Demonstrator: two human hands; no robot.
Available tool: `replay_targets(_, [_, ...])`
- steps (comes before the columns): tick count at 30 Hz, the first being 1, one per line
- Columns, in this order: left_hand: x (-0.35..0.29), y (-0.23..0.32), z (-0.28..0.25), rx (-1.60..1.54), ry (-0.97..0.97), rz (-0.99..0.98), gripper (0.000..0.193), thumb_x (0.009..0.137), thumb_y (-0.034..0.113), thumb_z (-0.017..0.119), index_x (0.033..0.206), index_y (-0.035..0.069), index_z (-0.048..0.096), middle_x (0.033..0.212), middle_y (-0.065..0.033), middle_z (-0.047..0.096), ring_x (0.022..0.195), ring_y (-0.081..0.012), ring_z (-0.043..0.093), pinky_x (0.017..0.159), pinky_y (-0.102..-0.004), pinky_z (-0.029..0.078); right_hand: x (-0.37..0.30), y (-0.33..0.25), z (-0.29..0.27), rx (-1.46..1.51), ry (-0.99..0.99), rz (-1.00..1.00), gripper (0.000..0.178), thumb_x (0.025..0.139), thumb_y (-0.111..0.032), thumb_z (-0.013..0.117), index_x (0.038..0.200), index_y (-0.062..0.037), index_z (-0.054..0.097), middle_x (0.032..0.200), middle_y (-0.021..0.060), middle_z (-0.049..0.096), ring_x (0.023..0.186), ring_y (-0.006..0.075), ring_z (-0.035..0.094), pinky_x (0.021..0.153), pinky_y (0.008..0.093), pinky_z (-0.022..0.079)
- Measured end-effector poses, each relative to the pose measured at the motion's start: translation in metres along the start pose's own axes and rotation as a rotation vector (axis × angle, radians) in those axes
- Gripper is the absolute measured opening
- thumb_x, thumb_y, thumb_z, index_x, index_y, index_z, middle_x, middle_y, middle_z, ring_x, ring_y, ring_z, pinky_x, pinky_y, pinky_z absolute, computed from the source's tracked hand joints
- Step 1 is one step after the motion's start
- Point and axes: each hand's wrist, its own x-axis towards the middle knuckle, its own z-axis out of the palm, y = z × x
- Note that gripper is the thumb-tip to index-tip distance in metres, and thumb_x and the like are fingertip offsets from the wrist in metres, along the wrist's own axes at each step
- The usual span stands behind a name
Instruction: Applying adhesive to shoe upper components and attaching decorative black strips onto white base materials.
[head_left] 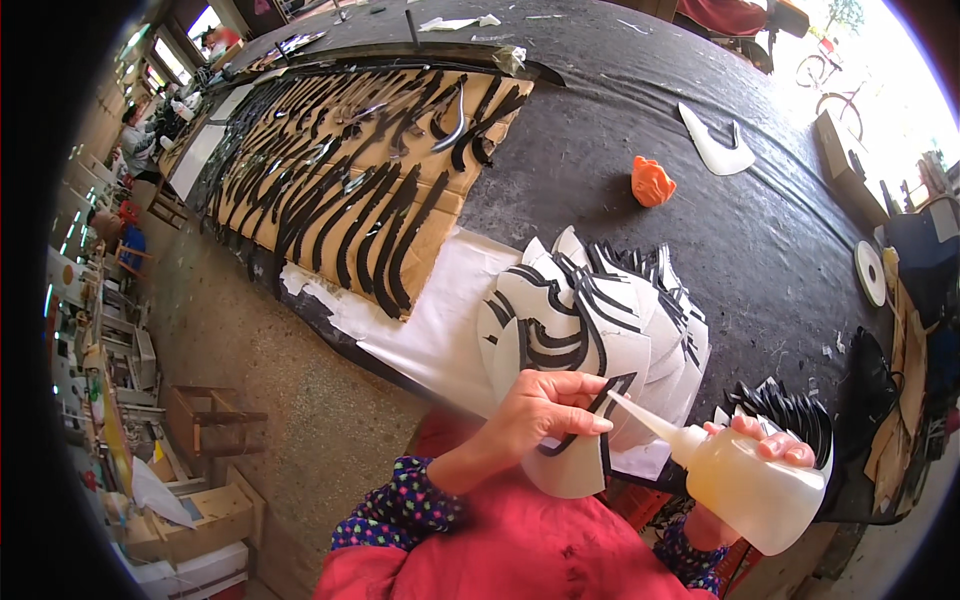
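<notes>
My left hand (555, 412) pinches a curved white piece with black edging (572, 472) between thumb and fingers, above my lap at the table's near edge. In my right hand (765, 440) is a translucent squeeze bottle (755, 495) with yellowish liquid inside, tilted so its long nozzle points left. The nozzle tip lies at the black edging, close to my left fingers; whether it touches, I cannot tell. Just beyond my hands, a heap of similar white pieces (625, 335) with black strips spreads over the table. Several more black-edged pieces (780, 410) are stacked beside the bottle.
Rows of curved black strips lie on a cardboard sheet (440, 215) at the left of the black-covered table (570, 130). White sheeting (440, 330) lies under the heap. Farther off are an orange lump (652, 182) and a loose white curved piece (715, 150). A person (138, 145) is at far left.
</notes>
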Motion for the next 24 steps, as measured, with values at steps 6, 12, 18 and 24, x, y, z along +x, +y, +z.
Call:
replay_targets(6, [-0.0007, -0.0003, 0.0006, 0.031, 0.004, -0.004, 0.036, 0.073, 0.005, 0.07, 0.107, -0.002, 0.062, 0.084, -0.003, 0.066, 0.069, -0.0045, 0.056, 0.062, -0.0175, 0.043, 0.0015, -0.002, 0.0001, 0.014, 0.041, 0.016, 0.04, 0.081, -0.02, 0.066, 0.114, -0.008, 0.046, 0.105, 0.0122, 0.054, 0.114, 0.0437, 0.045, 0.088, 0.0626, 0.043])
replay_targets(12, [0.0003, -0.0014, -0.0007, 0.054, 0.043, -0.054, 0.036, 0.072, 0.005, 0.071, 0.107, -0.002, 0.062, 0.084, -0.0029, 0.066, 0.069, -0.0041, 0.056, 0.061, -0.0175, 0.043, 0.0007, 0.0011, 0.0037, -0.036, -0.03, 0.021, 0.041, 0.081, -0.021, 0.066, 0.114, -0.0087, 0.045, 0.105, 0.0115, 0.053, 0.113, 0.0429, 0.046, 0.087, 0.0621, 0.044])
replay_targets(18, [-0.0007, -0.002, -0.0026, 0.061, 0.04, -0.087, 0.036, 0.073, 0.005, 0.07, 0.108, -0.001, 0.062, 0.084, -0.0031, 0.066, 0.069, -0.004, 0.056, 0.063, -0.0173, 0.044, 0.0008, 0.0001, 0.0019, -0.013, 0.002, 0.015, 0.04, 0.081, -0.02, 0.065, 0.113, -0.0085, 0.045, 0.104, 0.0117, 0.053, 0.111, 0.0439, 0.048, 0.085, 0.0624, 0.045])
replay_targets(24, [0.0013, -0.0014, 0.0006, 0.057, 0.041, -0.024, 0.035, 0.073, 0.005, 0.069, 0.107, -0.001, 0.063, 0.08, -0.0019, 0.066, 0.066, -0.0035, 0.055, 0.058, -0.0163, 0.041, -0.0031, 0.0036, 0.0007, -0.041, 0.094, 0.003, 0.039, 0.08, -0.021, 0.066, 0.112, -0.0102, 0.047, 0.103, 0.0093, 0.053, 0.11, 0.0426, 0.048, 0.083, 0.0615, 0.047])
